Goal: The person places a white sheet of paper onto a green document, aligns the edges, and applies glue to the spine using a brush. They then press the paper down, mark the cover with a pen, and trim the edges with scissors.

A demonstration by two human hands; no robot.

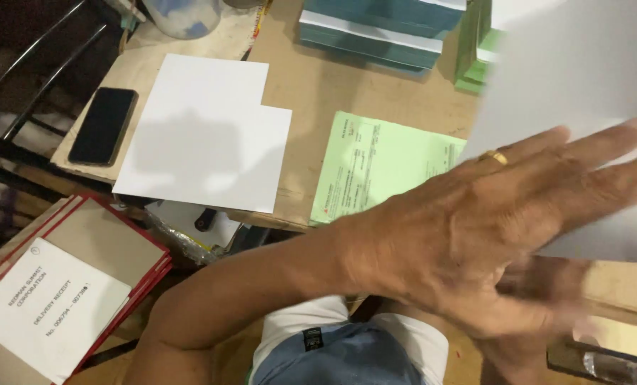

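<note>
My counter (375,93) is a brown board crowded with paper, dim floor and dark chair legs off to the left. The biggest thing before me is the large white sheet (582,78) at the right, blurred and lifted at a slant, its lower edge passing behind my fingers. My left hand (490,235) reaches across my body towards it, spread flat and wide, fingers pointing right and a little up, a gold ring (499,157) on one finger; the fingertips lie over the sheet, though I cannot tell whether they press it. Under that hand there is a blurred shape that may be my right hand; I cannot tell how it is held. Left of the hand a green printed form (375,160) lies flat, its long axis running away from me. Further left lie two overlapping blank white sheets (204,135), then a black phone (103,126). Stacked teal-edged pads (375,32) sit at the back, and red-edged receipt booklets (62,285) lie low at my left.
</note>
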